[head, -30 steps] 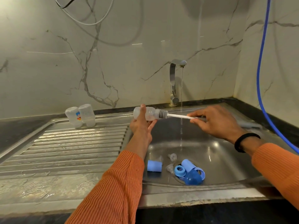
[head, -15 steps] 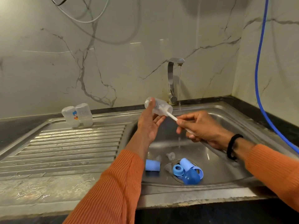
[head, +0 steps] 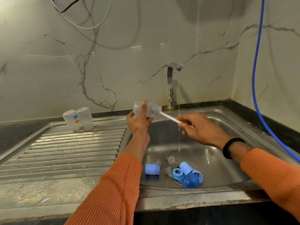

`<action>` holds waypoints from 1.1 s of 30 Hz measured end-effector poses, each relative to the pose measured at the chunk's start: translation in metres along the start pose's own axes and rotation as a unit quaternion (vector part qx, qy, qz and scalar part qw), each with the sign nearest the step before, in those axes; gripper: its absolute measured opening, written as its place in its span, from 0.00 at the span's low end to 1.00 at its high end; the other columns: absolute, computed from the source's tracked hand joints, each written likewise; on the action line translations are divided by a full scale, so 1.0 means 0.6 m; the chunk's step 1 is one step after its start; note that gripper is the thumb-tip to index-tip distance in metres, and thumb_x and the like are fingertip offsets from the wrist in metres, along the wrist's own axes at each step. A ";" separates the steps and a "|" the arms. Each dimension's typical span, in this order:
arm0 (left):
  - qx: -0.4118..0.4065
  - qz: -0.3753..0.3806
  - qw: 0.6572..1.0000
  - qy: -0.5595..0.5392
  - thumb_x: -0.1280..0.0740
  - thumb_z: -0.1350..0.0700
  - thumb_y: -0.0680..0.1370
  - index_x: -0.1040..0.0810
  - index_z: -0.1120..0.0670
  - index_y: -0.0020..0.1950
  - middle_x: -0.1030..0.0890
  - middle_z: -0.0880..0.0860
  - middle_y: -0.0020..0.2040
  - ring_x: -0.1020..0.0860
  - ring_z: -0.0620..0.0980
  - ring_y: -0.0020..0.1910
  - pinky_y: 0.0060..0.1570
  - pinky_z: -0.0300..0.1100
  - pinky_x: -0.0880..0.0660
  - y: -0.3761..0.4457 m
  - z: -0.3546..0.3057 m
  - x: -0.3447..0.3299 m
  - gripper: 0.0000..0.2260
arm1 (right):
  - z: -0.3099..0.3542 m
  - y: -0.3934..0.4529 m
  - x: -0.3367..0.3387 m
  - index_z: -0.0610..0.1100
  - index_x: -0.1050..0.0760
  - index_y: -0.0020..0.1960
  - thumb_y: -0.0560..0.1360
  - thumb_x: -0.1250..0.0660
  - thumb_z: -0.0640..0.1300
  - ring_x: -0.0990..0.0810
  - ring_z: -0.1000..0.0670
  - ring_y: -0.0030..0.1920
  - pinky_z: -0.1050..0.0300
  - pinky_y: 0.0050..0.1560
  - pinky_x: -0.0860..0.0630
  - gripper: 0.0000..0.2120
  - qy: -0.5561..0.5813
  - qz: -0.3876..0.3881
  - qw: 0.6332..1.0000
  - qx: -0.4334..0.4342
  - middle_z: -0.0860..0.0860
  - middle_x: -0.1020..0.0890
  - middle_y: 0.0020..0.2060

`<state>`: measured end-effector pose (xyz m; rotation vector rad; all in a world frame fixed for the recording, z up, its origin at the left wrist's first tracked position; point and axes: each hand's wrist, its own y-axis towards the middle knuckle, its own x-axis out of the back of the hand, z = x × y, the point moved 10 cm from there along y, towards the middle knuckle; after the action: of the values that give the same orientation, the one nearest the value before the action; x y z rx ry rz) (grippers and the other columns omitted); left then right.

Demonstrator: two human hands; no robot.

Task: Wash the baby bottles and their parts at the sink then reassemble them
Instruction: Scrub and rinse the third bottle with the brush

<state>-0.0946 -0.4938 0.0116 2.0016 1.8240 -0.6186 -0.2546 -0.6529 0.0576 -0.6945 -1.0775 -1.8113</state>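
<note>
My left hand [head: 139,123] grips a clear baby bottle [head: 151,109] sideways over the left edge of the sink basin [head: 227,166]. My right hand [head: 199,128] pinches the white handle of a bottle brush [head: 170,118], whose bristle head sits inside the bottle. Two more clear bottles [head: 78,120] stand upside down at the back of the ribbed drainboard [head: 65,153]. Blue caps and rings [head: 188,175], a blue cap [head: 152,169] and clear teats [head: 170,159] lie on the basin floor around the drain.
The tap [head: 172,85] at the back runs a thin stream of water just past my right hand. A blue hose [head: 256,78] hangs down the right wall. White and black cables [head: 84,21] loop on the marble wall above.
The bottle tipped from level to slanted and rose toward the tap. The brush head slid from the bottle's mouth deep inside it. My right hand drew in, then shifted slightly right.
</note>
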 end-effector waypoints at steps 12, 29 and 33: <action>0.104 -0.025 0.987 -0.117 0.22 0.52 0.73 0.24 0.58 0.59 0.19 0.59 0.59 0.18 0.56 0.54 0.53 0.52 0.16 -0.002 0.031 0.011 0.20 | -0.033 -0.025 0.018 0.62 0.24 0.70 0.84 0.36 0.45 0.32 0.56 0.24 0.67 0.25 0.37 0.18 0.107 0.113 0.984 -0.081 0.52 0.21 0.30; 0.074 0.034 0.995 -0.060 0.21 0.61 0.71 0.23 0.57 0.62 0.18 0.61 0.60 0.16 0.58 0.55 0.53 0.50 0.16 0.005 0.035 0.000 0.22 | 0.016 -0.023 -0.008 0.65 0.40 0.80 0.86 0.44 0.45 0.19 0.55 0.35 0.64 0.36 0.23 0.25 0.000 -0.003 1.000 -0.023 0.55 0.21 0.36; 0.044 0.043 0.998 -0.024 0.18 0.60 0.68 0.26 0.56 0.68 0.21 0.60 0.65 0.17 0.58 0.57 0.47 0.45 0.16 0.002 0.034 -0.008 0.31 | 0.013 -0.025 -0.005 0.63 0.39 0.80 0.87 0.44 0.45 0.20 0.59 0.32 0.69 0.30 0.27 0.24 0.037 -0.011 0.997 -0.060 0.53 0.20 0.35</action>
<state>-0.0953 -0.5093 -0.0031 2.0908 1.7021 -0.7258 -0.2667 -0.6413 0.0530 -0.6818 -0.9373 -1.9173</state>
